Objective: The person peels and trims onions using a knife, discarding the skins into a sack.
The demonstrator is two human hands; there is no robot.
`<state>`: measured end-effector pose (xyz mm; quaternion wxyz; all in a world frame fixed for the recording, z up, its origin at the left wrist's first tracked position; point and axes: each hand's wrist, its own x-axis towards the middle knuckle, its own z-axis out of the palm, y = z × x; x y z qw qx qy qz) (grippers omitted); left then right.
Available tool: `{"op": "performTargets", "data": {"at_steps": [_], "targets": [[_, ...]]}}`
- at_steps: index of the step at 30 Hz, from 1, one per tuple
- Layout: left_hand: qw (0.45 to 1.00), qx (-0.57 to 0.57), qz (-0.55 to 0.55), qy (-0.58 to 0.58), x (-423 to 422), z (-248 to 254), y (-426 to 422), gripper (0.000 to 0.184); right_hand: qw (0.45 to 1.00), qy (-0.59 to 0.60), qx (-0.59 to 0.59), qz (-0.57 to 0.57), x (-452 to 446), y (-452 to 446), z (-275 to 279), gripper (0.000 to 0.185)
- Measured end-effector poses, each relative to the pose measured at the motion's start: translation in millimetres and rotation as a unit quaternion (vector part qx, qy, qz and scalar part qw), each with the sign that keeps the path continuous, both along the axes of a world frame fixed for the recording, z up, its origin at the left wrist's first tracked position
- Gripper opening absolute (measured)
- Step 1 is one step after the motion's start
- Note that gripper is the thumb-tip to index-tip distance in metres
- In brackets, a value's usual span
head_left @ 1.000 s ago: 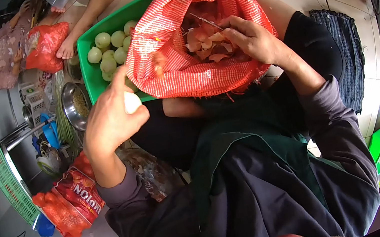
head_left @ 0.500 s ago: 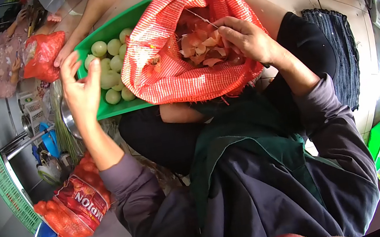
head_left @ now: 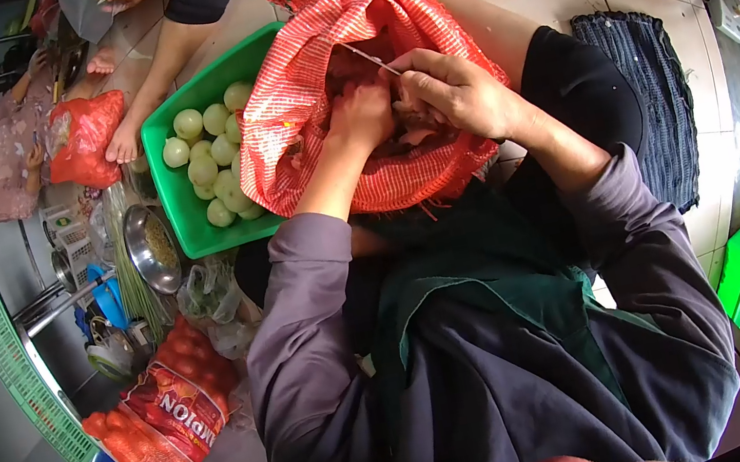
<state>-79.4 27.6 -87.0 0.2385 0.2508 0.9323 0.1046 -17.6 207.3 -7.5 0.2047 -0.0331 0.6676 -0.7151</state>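
Note:
A red-and-white striped mesh sack [head_left: 309, 167] stands with its mouth wide between my legs, with brown onion skins [head_left: 418, 135] inside. My left hand [head_left: 360, 119] reaches down into this sack; its fingers are hidden among the contents, so I cannot see what they touch. Over the sack's mouth, my right hand [head_left: 457, 95] is closed around a knife [head_left: 373, 59], its thin blade pointing up and left. Against the sack's left side is a green tub [head_left: 177, 205] holding several peeled onions [head_left: 203, 169].
A full red net bag of onions [head_left: 173, 404] lies at lower left, near a green basket [head_left: 12, 363]. A steel bowl [head_left: 152, 250] sits beside the tub. Another person's foot [head_left: 122, 141] rests at the tub's far corner. A dark woven mat [head_left: 645, 103] lies at right.
My left hand has moved from above the green tub, where its fingers were spread, rightward into the sack. My right hand stays over the sack with the knife. The view has shifted slightly.

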Motion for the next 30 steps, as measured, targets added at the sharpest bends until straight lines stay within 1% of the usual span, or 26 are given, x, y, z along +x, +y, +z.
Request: {"op": "performTargets", "data": {"at_steps": [1, 4, 5, 6, 7, 8, 11, 12, 14, 17, 20, 23, 24, 26, 27, 29, 30], "targets": [[0.994, 0.084, 0.033, -0.059, 1, 8, 2, 0.03, 1.0, -0.016, -0.009, -0.001, 2, -2, 2, 0.033], [0.979, 0.142, -0.017, -0.148, -4, 9, -6, 0.027, 0.999, -0.027, -0.018, 0.009, 2, -1, 6, 0.033], [0.957, 0.202, -0.031, -0.207, -12, 5, -14, 0.029, 0.999, -0.025, -0.016, 0.014, 3, 1, 6, 0.033], [0.981, 0.177, -0.003, -0.085, -21, 4, -18, 0.031, 0.999, -0.019, -0.028, 0.007, 3, 1, 4, 0.034], [0.988, 0.149, 0.025, 0.039, -30, 4, -21, 0.033, 0.999, -0.012, -0.039, 0.001, 2, 0, 1, 0.034], [0.978, 0.119, 0.054, 0.161, -36, 3, -22, 0.035, 0.999, -0.006, -0.05, -0.004, 2, -2, -1, 0.034], [0.944, 0.157, 0.067, 0.282, -47, -13, -11, 0.036, 0.998, -0.023, -0.062, 0.014, 3, -2, 12, 0.033], [0.94, 0.155, 0.078, 0.294, -51, -18, -6, 0.036, 0.998, -0.01, -0.058, 0.01, 2, -3, 10, 0.032], [0.948, 0.143, 0.096, 0.266, -54, -29, 0, 0.035, 0.999, 0.018, -0.048, -0.003, 0, -4, -1, 0.029], [0.974, 0.094, 0.132, 0.157, -60, -37, 9, 0.035, 0.999, 0.045, 0.02, -0.006, -3, 0, -1, 0.029], [0.985, 0.073, 0.145, 0.056, -64, -40, 14, 0.034, 1.0, 0.018, 0.006, 0.0, -5, 1, -8, 0.029], [0.984, 0.068, 0.15, -0.065, -60, -31, 12, 0.033, 1.0, 0.01, -0.027, 0.009, -5, 1, -7, 0.03], [0.982, 0.062, 0.144, -0.108, -57, -24, 10, 0.033, 1.0, 0.012, -0.022, 0.005, -5, 1, -5, 0.03], [0.979, 0.047, 0.1, -0.169, -47, -5, 5, 0.033, 1.0, 0.014, -0.013, -0.001, -2, 1, 2, 0.031], [0.985, 0.037, 0.04, -0.164, -40, 16, 2, 0.03, 1.0, -0.004, -0.019, 0.003, -1, 1, 4, 0.031], [0.984, 0.017, -0.036, -0.175, -39, -1, -14, 0.03, 0.999, -0.034, -0.032, 0.008, -1, 1, 7, 0.03], [0.981, 0.007, -0.074, -0.181, -38, -7, -19, 0.03, 0.999, -0.033, -0.02, 0.011, -1, 1, 5, 0.03]]}}
